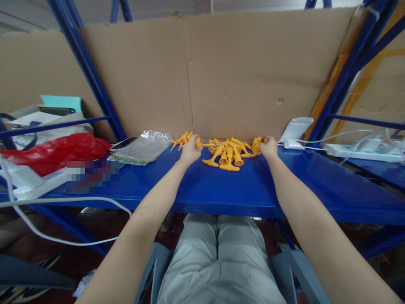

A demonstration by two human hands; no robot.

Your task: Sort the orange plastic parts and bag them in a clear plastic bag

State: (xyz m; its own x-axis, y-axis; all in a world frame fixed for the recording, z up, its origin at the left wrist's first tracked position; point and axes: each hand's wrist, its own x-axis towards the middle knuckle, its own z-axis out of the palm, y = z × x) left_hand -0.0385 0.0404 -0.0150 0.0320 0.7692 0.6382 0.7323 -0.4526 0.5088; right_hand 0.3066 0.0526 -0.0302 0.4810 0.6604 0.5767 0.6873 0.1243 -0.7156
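Note:
My left hand (190,151) is closed on a yellow-orange plastic corkscrew (205,145), whose twisted part points right. Beside that hand on the left lie several more yellow pieces (182,139) with thin metal spirals. A pile of yellow corkscrew parts (230,154), with T-shaped handles and flared cone bodies, sits on the blue shelf (228,190) between my hands. At the pile's right end my right hand (269,147) has its fingers curled against a yellow plastic part (256,145). Its fingertips are partly hidden, and I cannot tell how firmly it grips.
Cardboard (234,76) stands upright behind the shelf. To the left are a clear plastic bag (148,147), a red bag (63,152) and a white cable (63,242). At right are a white packet (295,131) and a power strip (363,153). Blue posts (91,76) frame the space.

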